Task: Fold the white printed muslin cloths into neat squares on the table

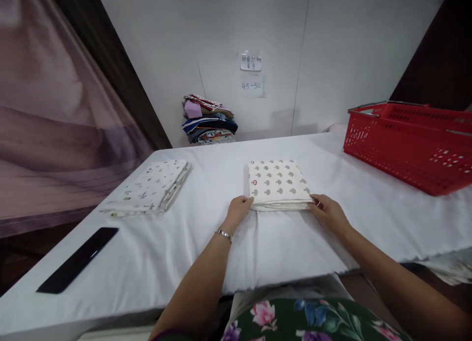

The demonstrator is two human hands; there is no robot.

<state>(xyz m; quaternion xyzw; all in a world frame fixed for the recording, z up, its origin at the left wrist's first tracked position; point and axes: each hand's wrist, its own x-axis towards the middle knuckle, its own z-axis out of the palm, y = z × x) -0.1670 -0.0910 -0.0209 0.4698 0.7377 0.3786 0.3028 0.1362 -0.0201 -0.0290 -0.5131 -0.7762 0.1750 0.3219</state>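
In front of me a cream cloth (277, 181) with grey, red and green mushroom prints lies folded into a thick square on the white-covered table. My left hand (239, 210) pinches its near left corner, and a bracelet circles that wrist. At the near right corner my right hand (329, 214) grips the folded layers between thumb and fingers. The cloth's near edge shows several stacked layers. Left of it rests another folded white cloth (155, 186) with a small plant print, touched by neither hand.
A red plastic basket (401, 144) with metal handles stands on the right of the table (217, 183). At the near left lies a flat black object (79, 260). A pile of folded fabrics (210, 122) sits by the back wall, below paper signs (252, 86). Pink curtain (55, 109) hangs at left.
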